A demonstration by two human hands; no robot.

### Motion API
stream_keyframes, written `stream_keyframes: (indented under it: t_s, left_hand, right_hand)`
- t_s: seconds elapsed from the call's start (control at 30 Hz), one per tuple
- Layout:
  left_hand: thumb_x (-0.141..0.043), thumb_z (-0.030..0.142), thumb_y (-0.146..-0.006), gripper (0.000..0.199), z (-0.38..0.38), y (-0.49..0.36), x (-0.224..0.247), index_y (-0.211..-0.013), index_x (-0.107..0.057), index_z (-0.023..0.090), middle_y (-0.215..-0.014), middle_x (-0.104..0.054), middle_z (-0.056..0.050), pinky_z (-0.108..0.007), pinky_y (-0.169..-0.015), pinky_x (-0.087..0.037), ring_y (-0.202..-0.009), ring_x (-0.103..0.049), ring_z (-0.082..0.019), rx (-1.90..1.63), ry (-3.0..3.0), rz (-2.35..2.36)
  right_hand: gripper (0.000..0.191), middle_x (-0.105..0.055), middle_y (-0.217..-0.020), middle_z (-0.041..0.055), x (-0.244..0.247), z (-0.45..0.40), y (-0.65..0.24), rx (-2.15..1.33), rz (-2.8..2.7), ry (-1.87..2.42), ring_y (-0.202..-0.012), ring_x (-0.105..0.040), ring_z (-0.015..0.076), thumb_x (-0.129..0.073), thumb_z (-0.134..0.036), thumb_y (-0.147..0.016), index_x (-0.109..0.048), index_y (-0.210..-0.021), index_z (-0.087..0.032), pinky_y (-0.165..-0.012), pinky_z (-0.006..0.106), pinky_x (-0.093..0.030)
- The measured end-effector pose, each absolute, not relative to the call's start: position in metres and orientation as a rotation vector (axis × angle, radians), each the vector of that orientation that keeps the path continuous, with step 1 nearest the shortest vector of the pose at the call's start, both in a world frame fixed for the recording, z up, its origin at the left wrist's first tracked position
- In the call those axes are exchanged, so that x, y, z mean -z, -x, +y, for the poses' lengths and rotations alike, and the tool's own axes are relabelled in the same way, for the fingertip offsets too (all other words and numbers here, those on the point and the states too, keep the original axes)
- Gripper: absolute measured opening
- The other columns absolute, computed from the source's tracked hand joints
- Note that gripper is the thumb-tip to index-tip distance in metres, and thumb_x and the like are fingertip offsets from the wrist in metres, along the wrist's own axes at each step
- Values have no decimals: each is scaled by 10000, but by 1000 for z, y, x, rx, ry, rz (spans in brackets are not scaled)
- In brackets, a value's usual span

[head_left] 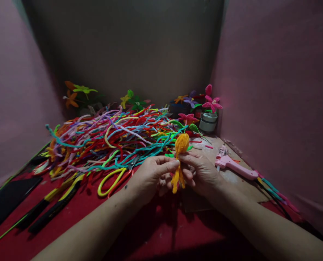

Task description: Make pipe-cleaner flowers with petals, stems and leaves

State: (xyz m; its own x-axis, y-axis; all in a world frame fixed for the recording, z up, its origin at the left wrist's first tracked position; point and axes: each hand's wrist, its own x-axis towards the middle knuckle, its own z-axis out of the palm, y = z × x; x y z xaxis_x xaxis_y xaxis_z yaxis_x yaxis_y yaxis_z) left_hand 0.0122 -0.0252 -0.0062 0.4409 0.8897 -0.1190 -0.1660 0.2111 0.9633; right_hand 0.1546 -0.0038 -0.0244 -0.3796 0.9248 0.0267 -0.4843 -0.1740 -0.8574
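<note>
Between my two hands an orange pipe-cleaner flower bud (pixel 182 144) stands upright, its rounded head on top and two loose fuzzy ends hanging below. My left hand (pixel 156 174) pinches it just under the head, thumb and fingers closed together. From the other side my right hand (pixel 201 172) grips the same neck with thumb and forefinger, the other fingers curled behind the hanging ends. Close by my left hand lie scissors (pixel 109 183) with one yellow and one orange handle loop, partly hidden by that hand and the pipe cleaners.
A large heap of coloured pipe cleaners (pixel 118 137) covers the middle left. Yellow-and-black pliers (pixel 61 203) and a black flat object (pixel 11 197) lie left. A pink glue gun (pixel 237 166) rests on cardboard at right. Behind are finished flowers (pixel 212 103) and a grey-white pot (pixel 208 122).
</note>
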Motion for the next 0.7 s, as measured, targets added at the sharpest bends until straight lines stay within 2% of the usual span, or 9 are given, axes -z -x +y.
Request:
stream_keyframes:
  t_s: [0.17,0.27,0.37,0.53,0.6,0.7]
  left_hand:
    - [-635,337,-724,304,-26,-15,9,-939,-638,122,-639,-590,-26,-163,-340,-245,-365,-380,-25,-804,-1088,785]
    - [-646,330,-714,293,-26,-16,11,-934,-644,137,-545,-526,18,-163,-349,-232,-353,-335,-22,-827,-1071,826]
    - [-643,329,-716,259,-25,-16,12,-899,-649,146,-494,-463,46,-158,-347,-206,-346,-314,-22,-846,-1075,852]
    - [-597,339,-748,256,-27,-18,6,-862,-659,118,-585,-569,-14,-179,-358,-189,-354,-301,-24,-845,-1164,947]
    - [-575,310,-759,227,-30,-20,1,-806,-678,114,-615,-603,-35,-185,-370,-210,-375,-322,-34,-851,-1251,975]
    - [-568,242,-747,173,-33,-23,-5,-723,-704,138,-645,-633,-36,-196,-446,-318,-465,-429,-75,-909,-1465,1027]
  right_hand:
    - [174,-414,-337,-100,26,-2,-155,-1760,-885,656,-227,-260,6,-680,-239,-674,-538,-630,-150,-249,136,-151]
    - [207,-366,-303,-109,27,-1,-154,-1779,-862,649,-228,-236,7,-676,-248,-685,-518,-593,-152,-261,144,-152]
    - [180,-404,-336,-102,28,0,-154,-1798,-848,635,-244,-239,0,-696,-244,-668,-553,-635,-141,-268,144,-143]
    - [216,-406,-345,-93,29,0,-155,-1794,-865,611,-252,-251,3,-713,-292,-664,-566,-627,-139,-279,148,-145]
    - [210,-419,-357,-86,29,-1,-156,-1783,-878,627,-255,-252,3,-717,-291,-656,-581,-633,-133,-279,150,-143]
    - [212,-394,-338,-82,27,-2,-156,-1761,-916,641,-256,-244,9,-714,-291,-650,-586,-599,-131,-277,158,-133]
